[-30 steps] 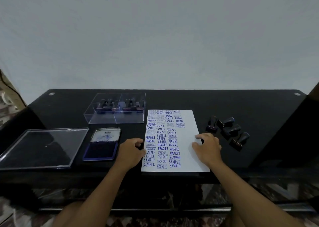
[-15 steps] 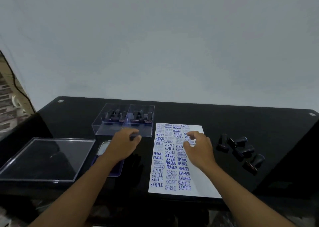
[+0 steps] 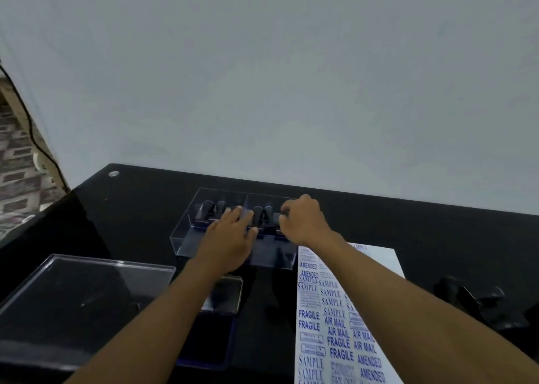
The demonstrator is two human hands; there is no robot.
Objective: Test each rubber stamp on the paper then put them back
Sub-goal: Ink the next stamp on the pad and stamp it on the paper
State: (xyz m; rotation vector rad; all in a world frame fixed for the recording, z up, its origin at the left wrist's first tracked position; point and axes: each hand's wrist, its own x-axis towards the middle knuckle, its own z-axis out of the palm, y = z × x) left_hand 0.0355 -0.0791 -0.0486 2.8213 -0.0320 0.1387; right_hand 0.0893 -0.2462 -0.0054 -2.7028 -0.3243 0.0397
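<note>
A plain pale wall is filling the top of the frame, and below it the black glossy surface (image 3: 140, 214) is carrying everything. At lower left a clear lid (image 3: 78, 293) is lying flat. Just right of it, low in the frame, the blue ink pad (image 3: 210, 340) is sitting open, half hidden under my left forearm.

A second ago both my hands were resting at the sheet's lower edges; since then I have been reaching up to the clear box (image 3: 186, 237) in the middle of the frame. My left hand (image 3: 230, 237) is now lying over the box's front, fingers straight and spread, touching the stamps in the box (image 3: 210, 211) but gripping none. My right hand (image 3: 303, 223) is curling over the box's right compartment, fingers bent around what looks like a stamp handle, though blur is keeping me from being sure.

Right of the box, the paper (image 3: 376, 258) is already crowded with blue prints. At far right, the loose stamps (image 3: 478, 299) are lying apart from the box. I judge I am picking the next stamp to test.
</note>
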